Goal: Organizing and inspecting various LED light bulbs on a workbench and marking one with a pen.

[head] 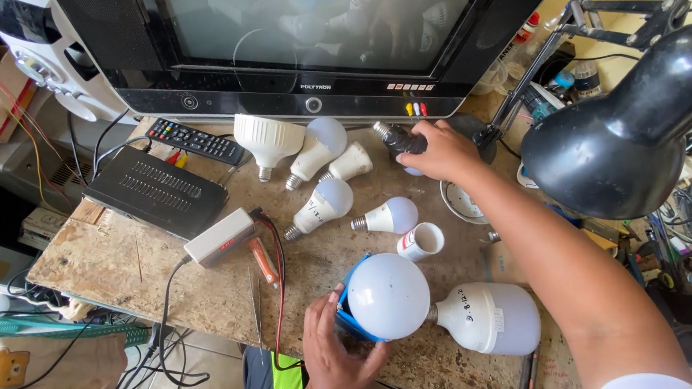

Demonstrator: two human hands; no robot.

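My left hand point(333, 355) grips a blue fixture point(347, 321) carrying a round white bulb dome point(388, 296) at the bench's near edge. Beside it lies a big white bulb point(490, 318) on its side. My right hand point(442, 152) reaches far across the bench and closes on a dark bulb point(400, 140) with a metal screw base, close to the television. Between the hands lie several white bulbs point(321, 206) and a small white bulb housing point(421, 242).
An old television point(304, 37) stands at the back of the worn wooden bench point(118, 264). A black desk lamp point(626, 125) hangs over the right. A remote control point(196, 139), a black box point(155, 192), a grey meter point(220, 237) with wires and a screwdriver point(263, 260) lie left.
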